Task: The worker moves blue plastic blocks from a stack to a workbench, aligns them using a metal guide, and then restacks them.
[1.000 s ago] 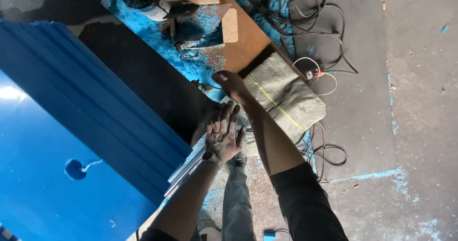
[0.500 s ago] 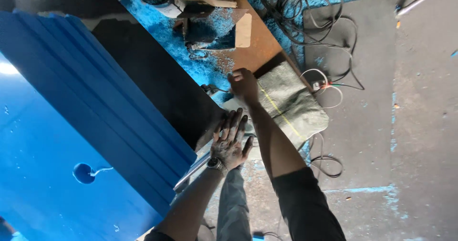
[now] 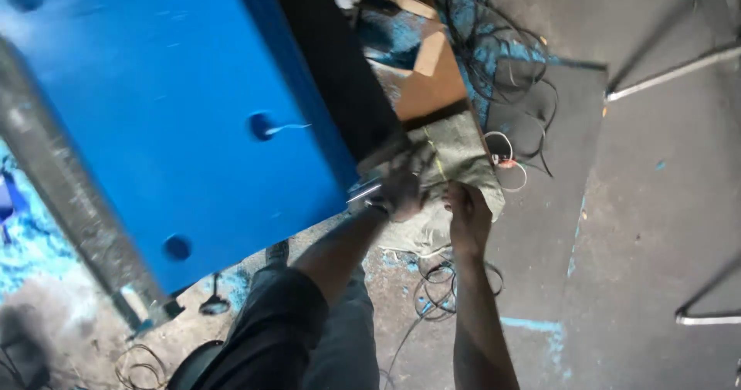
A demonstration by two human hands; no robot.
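One blue panel (image 3: 177, 120), one sack (image 3: 455, 166), two hands: left (image 3: 401, 189) fingers spread flat at its corner, right (image 3: 465, 212) fingers' grip unclear.

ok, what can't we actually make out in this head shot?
- Left hand: motion-blurred at the blue panel's corner; grip unclear.
- Right hand: seen from the back on the grey-green sack; whether it pinches the cloth is hidden.
- Clutter beyond the panel: cut off by the top edge.
- Cables: too tangled to trace.

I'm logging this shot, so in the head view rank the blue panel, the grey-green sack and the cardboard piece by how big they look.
1. blue panel, by far, though it is nearest the camera
2. grey-green sack
3. cardboard piece
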